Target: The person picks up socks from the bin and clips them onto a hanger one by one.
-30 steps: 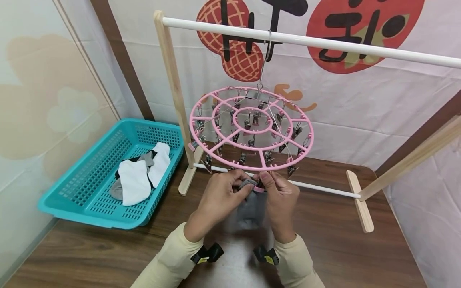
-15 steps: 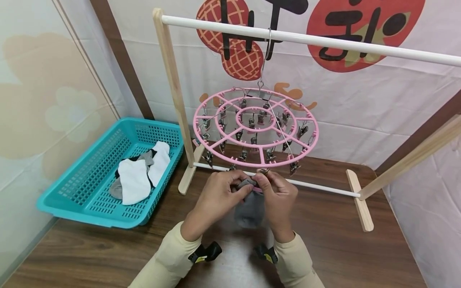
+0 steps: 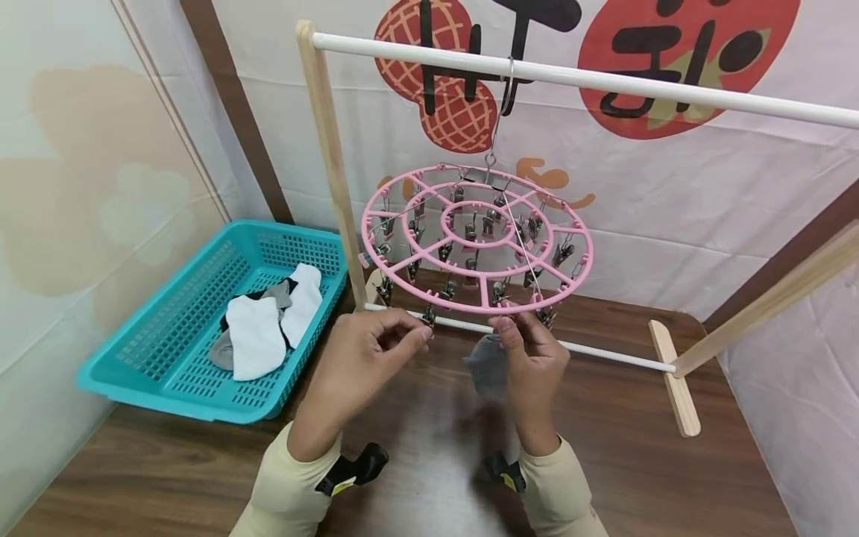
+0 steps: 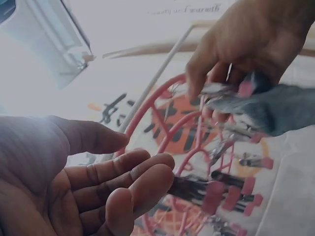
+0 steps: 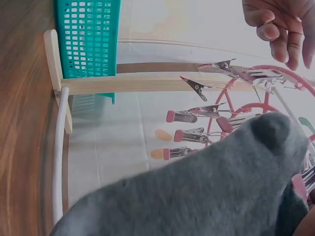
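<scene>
A grey sock (image 3: 488,365) hangs from a metal clip with pink tips (image 4: 245,88) at the front rim of the pink round clip hanger (image 3: 485,298). My right hand (image 3: 537,365) pinches that clip between thumb and fingers; in the right wrist view the sock (image 5: 206,187) fills the lower part and a pink tip presses on its end. My left hand (image 3: 359,365) is apart from the sock, its fingers (image 4: 147,182) loosely bent and holding nothing. Its thumb and fingertips are close by another hanging clip (image 3: 428,317).
The hanger hooks over a white bar (image 3: 604,77) of a wooden-legged rack (image 3: 325,142). At the left, a teal basket (image 3: 107,384) holds white, grey and black socks (image 3: 255,339). A white lower bar (image 3: 604,354) runs behind my hands, above the brown wooden surface (image 3: 429,462).
My left hand has let go of the sock and moved left. The sock now hangs at the clip in my right hand, which has shifted slightly right.
</scene>
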A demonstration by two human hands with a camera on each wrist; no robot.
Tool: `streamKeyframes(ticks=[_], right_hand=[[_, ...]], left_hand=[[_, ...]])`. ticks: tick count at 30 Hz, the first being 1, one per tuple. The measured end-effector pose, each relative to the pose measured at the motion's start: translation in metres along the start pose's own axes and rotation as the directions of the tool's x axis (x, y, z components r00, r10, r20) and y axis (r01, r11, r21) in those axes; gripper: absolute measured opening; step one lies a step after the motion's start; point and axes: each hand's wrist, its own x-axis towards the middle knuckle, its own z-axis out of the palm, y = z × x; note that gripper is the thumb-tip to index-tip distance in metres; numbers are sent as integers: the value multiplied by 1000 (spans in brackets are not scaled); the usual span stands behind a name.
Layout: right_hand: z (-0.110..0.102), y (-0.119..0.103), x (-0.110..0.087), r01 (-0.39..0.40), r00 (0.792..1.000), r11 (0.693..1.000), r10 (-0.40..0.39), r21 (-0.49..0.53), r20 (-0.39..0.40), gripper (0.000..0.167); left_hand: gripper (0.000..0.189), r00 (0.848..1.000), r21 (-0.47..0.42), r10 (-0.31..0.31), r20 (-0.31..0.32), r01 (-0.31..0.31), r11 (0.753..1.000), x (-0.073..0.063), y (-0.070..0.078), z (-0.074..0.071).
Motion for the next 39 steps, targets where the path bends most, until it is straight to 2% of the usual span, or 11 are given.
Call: streamKeyframes(ticks=[4,8,13,15,17,22,24,26,29,32,39], right_hand=[[-1,0,-2,3,999,999,-5,-53,-35,18],[0,0,-2,49,991,989,-65,-138,-114,20],[6,-13,-2,126,950,985,-153,-115,-272,13],[8,-20,-3,171,933,979,-196,-107,-300,15],[11,-31,-4,211,935,969,-237,-127,-263,16],[17,-48,-5,261,960,947,-274,-189,-49,9],[17,-49,-5,229,973,948,-230,-222,21,15],[16,-46,-5,148,988,952,-130,-268,84,24],[12,-35,-5,9,984,955,43,-295,172,39],[8,-21,-5,-61,972,948,128,-312,198,44],[5,-11,-2,-32,971,949,104,-314,214,27]], left_hand=[[9,998,-39,-61,-26,60,997,0,-4,-5],[10,994,-66,-108,-26,106,992,-3,-8,-9],[10,990,7,-138,-32,139,990,-7,-16,-16],[10,989,59,-146,-38,148,987,-9,-20,-20],[11,989,108,-141,-48,146,983,-10,-24,-26],[11,985,230,-112,-134,141,963,-11,-32,-52],[13,979,266,-103,-175,148,953,-11,-34,-63],[14,975,289,-92,-202,150,946,-11,-35,-74],[16,973,308,-89,-211,153,939,-11,-36,-86],[18,976,328,-89,-198,151,932,-9,-38,-95],[23,976,371,-169,-140,210,905,0,-57,-110]])
